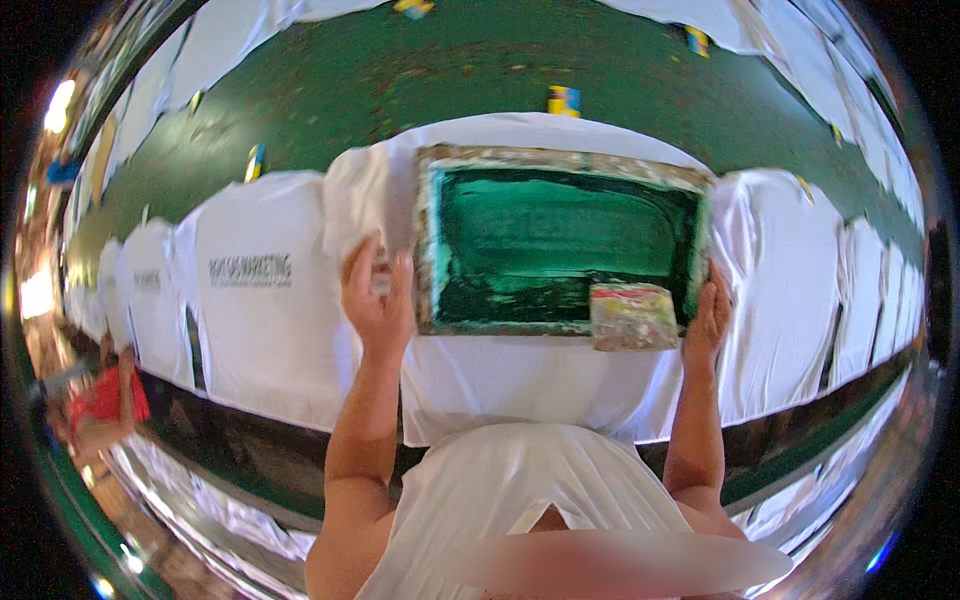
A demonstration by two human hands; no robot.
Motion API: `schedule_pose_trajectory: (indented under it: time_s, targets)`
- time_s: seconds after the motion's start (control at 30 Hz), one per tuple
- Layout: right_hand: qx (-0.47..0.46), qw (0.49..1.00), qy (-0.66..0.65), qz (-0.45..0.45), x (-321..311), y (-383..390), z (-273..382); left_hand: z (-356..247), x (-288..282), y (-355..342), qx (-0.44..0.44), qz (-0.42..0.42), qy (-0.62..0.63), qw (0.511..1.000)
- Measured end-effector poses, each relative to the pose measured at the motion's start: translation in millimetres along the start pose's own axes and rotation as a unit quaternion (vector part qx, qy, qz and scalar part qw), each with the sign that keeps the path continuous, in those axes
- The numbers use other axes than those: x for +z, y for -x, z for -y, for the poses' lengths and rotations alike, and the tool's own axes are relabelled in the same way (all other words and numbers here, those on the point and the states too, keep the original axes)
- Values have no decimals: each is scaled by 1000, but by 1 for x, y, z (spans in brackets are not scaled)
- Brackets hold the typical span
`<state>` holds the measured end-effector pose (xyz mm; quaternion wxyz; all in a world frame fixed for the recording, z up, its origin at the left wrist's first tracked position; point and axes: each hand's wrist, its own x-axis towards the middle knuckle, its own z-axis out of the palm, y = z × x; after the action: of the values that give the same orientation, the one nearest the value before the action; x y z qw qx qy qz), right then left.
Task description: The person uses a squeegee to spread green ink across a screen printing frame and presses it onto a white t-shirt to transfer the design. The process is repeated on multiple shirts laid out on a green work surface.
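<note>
A screen printing frame (530,327) lies over a white shirt (520,385) in front of me, its mesh spread with dark green ink. Across its near right corner rests a short, ink-stained squeegee (635,322). My left hand (377,300) is just beside the frame's left edge, fingers apart and holding nothing. At the right edge, my right hand (708,315) lies along the frame's side, its fingers closed against the rim. The underside of that grip is hidden.
White shirts line the long green table on both sides, including a printed one (265,290) at left and a plain one (780,290) at right. Small yellow-and-blue tags (564,101) stick to the green surface (350,85). A person in red (108,400) is at far left.
</note>
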<state>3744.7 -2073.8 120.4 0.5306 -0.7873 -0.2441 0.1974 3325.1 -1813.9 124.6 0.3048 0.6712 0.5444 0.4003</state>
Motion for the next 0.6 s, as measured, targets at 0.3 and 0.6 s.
schedule_pose_trajectory:
  time_s: [0.3, 0.6]
  targets:
    - [-79, 996, -28, 24, 0, -6, -5, 24, -11, -72, -35, 12, -223, 974]
    - [-52, 994, -78, 60, 0, -6, -17, 41, -40, -62, 71, -51, -266, 960]
